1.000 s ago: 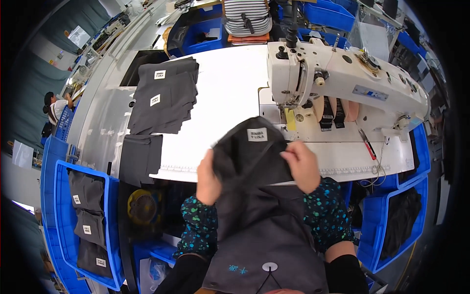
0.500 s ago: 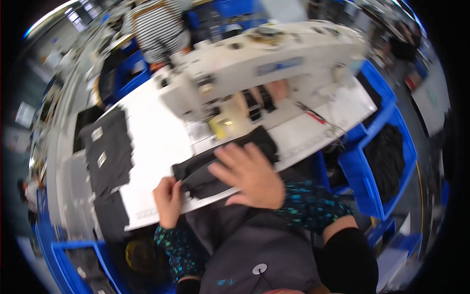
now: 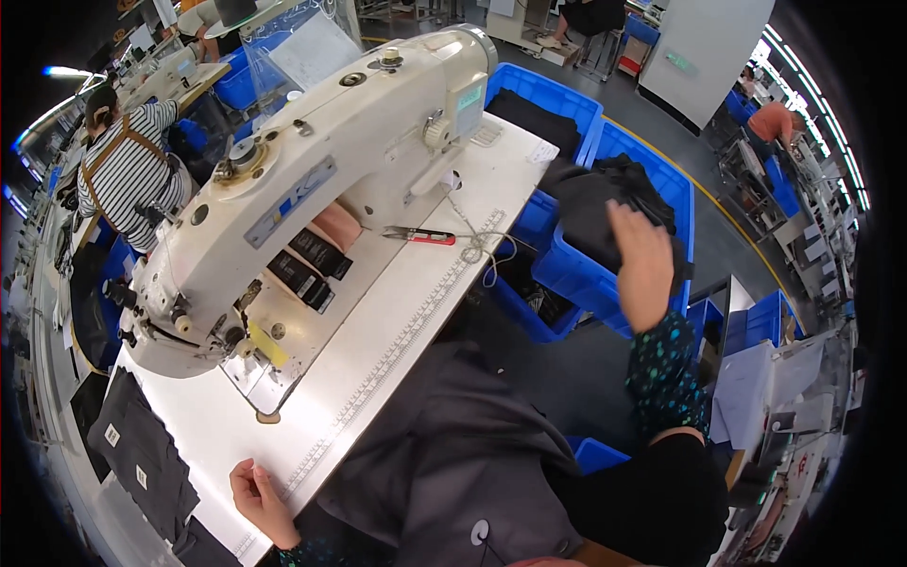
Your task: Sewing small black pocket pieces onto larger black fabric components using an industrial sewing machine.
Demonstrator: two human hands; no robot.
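My right hand [image 3: 644, 269] is over the blue bin [image 3: 688, 236] at the right, its fingers stretched out and a little blurred. Beside and under it, dark fabric pieces [image 3: 595, 222] lie loosely heaped on the bin; I see no grip on them. My left hand [image 3: 262, 503] rests at the near edge of the white sewing table [image 3: 378, 350], fingers loosely bent and nothing in them. The white sewing machine [image 3: 312, 189] stands beyond it, and no cloth lies under its needle area. A stack of dark fabric pieces with small white labels [image 3: 142, 463] lies at the table's left end.
Red-handled thread snips [image 3: 420, 235] lie on the table near a tangle of thread [image 3: 472, 248]. Black labelled strips [image 3: 302, 274] sit beneath the machine arm. Dark cloth [image 3: 453, 425] covers my lap. A person in a striped top [image 3: 137, 165] sits at the far left.
The view has swung to the right. The dark fabric is gone from the table front, and my right hand has moved from it to the bin. My left hand has let go of its edge.
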